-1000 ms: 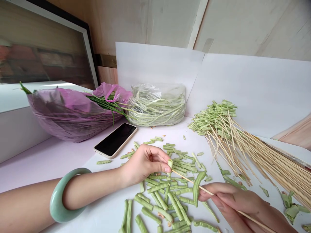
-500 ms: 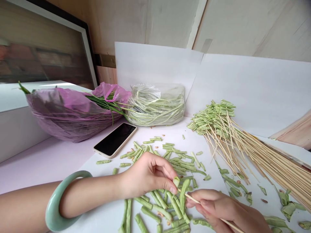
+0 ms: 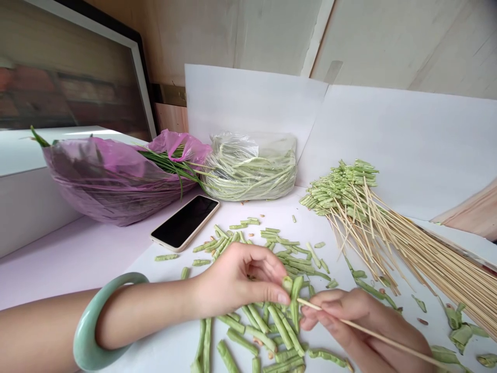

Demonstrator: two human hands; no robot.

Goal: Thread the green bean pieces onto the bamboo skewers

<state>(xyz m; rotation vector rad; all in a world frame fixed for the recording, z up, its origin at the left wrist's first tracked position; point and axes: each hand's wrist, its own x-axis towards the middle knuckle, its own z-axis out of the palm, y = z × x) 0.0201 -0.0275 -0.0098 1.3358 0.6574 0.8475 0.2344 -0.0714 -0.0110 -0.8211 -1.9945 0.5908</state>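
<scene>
The left hand [image 3: 240, 277] pinches a cut green bean piece [image 3: 288, 284] in its fingertips, while the right hand [image 3: 349, 316] grips a bamboo skewer [image 3: 373, 336] (its tip just beside the bean).

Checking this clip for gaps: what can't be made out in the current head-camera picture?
Head view:
- Pale green bean piece: partly hidden by the left hand.
- Thin wooden skewer: its far end is cut off by the bottom edge, past the right hand.
- Translucent purple plastic bag: its contents are blurred by the film.
</scene>
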